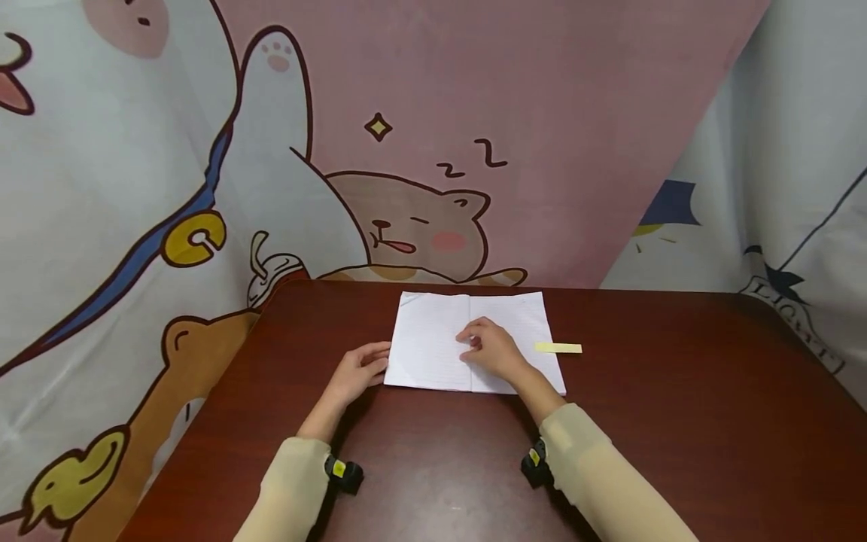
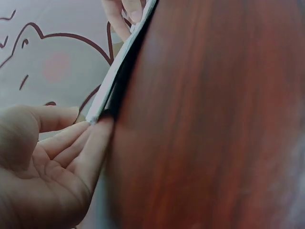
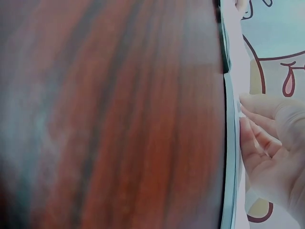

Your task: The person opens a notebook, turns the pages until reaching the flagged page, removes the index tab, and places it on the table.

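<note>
An open lined notebook (image 1: pixel 433 339) lies flat on the dark red-brown table (image 1: pixel 677 421), near its far edge. My left hand (image 1: pixel 357 371) rests at the notebook's left edge, its straight fingertips (image 2: pixel 97 131) touching the page stack (image 2: pixel 116 76). My right hand (image 1: pixel 491 350) lies on the notebook at the centre fold, fingers loosely bent and pressing down on the pages (image 3: pixel 232 157). A small yellow sticky strip (image 1: pixel 558 348) lies on the table just right of the notebook.
A cartoon-printed cloth backdrop (image 1: pixel 406 150) hangs right behind the table and wraps both sides. The table's left edge (image 1: pixel 203 406) runs diagonally close to my left arm. Bare tabletop stretches to the right and toward me.
</note>
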Demonstrator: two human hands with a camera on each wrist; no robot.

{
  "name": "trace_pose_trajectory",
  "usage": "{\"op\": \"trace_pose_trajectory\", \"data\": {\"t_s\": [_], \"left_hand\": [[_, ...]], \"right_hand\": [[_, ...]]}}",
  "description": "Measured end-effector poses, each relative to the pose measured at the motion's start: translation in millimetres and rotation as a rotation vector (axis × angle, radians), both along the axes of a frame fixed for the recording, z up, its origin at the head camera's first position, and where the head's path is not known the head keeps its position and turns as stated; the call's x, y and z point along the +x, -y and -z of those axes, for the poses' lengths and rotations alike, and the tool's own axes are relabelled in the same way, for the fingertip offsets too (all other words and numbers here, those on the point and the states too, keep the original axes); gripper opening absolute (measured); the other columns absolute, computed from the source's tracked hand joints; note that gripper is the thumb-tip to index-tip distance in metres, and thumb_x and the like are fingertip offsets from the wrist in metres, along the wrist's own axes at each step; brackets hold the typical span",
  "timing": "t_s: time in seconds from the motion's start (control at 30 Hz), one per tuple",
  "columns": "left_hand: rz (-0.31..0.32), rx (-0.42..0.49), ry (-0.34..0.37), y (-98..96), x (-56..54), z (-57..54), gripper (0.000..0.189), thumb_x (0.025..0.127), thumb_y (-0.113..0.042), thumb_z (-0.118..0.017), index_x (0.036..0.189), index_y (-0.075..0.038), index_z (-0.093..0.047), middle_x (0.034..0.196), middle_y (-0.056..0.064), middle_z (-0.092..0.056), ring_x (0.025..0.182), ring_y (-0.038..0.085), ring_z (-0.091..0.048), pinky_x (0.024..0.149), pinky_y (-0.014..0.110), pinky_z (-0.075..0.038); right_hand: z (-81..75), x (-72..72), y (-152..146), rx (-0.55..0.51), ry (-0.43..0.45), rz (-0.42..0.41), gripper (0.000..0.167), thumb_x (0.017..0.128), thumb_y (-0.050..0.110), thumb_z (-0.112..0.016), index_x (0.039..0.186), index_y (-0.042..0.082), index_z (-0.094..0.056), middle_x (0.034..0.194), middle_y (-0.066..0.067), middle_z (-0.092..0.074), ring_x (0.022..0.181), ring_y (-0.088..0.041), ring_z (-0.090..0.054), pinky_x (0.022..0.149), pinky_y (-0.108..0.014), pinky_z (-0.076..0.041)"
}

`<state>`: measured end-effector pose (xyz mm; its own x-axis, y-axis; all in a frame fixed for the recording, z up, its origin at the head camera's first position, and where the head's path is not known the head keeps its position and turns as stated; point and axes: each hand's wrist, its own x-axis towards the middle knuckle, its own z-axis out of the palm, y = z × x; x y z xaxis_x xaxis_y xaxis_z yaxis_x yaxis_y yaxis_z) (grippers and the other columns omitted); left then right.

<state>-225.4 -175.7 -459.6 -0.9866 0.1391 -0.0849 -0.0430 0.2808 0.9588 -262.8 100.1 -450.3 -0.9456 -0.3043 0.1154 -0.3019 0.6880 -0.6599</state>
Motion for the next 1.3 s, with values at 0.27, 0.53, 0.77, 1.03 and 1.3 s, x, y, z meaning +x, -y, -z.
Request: {"op": "trace_pose_trajectory", "data": {"t_s": [0.27,0.53,0.77,1.03,1.3], "left_hand": [[0.01,-0.149,-0.038,3.2,4.4,-19.8,0.037,0.097,-0.001,-0.059,0.134,0.006,-0.057,0.13,0.028,-0.062,0.114,0.037,-0.066,0.088,0.04,-0.058],[0.003,-0.307,-0.135,-9.4,1.5,-36.3,0.036,0.095,-0.009,-0.064,0.13,-0.002,-0.063,0.127,0.016,-0.068,0.112,0.03,-0.067,0.089,0.04,-0.057],[0.028,-0.357,-0.232,-37.4,-4.0,-46.7,0.035,0.091,-0.01,-0.07,0.126,-0.005,-0.067,0.121,0.012,-0.072,0.11,0.031,-0.068,0.092,0.045,-0.055],[0.086,-0.306,-0.27,-69.7,-11.5,-43.6,0.038,0.089,-0.01,-0.072,0.127,-0.007,-0.068,0.122,0.01,-0.073,0.107,0.027,-0.072,0.087,0.041,-0.058],[0.137,-0.261,-0.313,-96.8,-16.6,-36.8,0.04,0.089,-0.007,-0.072,0.128,-0.005,-0.066,0.122,0.012,-0.072,0.109,0.031,-0.07,0.091,0.04,-0.057]], "right_hand": [[-3.7,-2.1,-12,-0.12,0.042,-0.001,0.03,0.086,0.004,-0.074,0.115,0.001,-0.071,0.115,-0.017,-0.068,0.1,-0.029,-0.067,0.09,-0.042,-0.053],[-5.9,-7.0,-40,-0.16,0.045,0.048,0.03,0.088,0.007,-0.072,0.117,0.002,-0.07,0.122,-0.019,-0.068,0.106,-0.033,-0.069,0.085,-0.035,-0.053],[-13.6,-7.4,-66,-0.149,0.053,0.111,0.03,0.091,0.012,-0.07,0.119,0.001,-0.069,0.122,-0.02,-0.068,0.104,-0.033,-0.069,0.072,-0.026,-0.051],[-20.2,-4.4,-96,-0.088,-0.001,0.205,0.029,0.092,0.013,-0.07,0.118,0.001,-0.069,0.12,-0.02,-0.07,0.102,-0.034,-0.067,0.072,-0.028,-0.049],[-21.1,4.6,-122,-0.037,-0.009,0.32,0.029,0.097,0.017,-0.064,0.12,0.001,-0.068,0.127,-0.024,-0.065,0.109,-0.038,-0.061,0.084,-0.043,-0.049]]}}
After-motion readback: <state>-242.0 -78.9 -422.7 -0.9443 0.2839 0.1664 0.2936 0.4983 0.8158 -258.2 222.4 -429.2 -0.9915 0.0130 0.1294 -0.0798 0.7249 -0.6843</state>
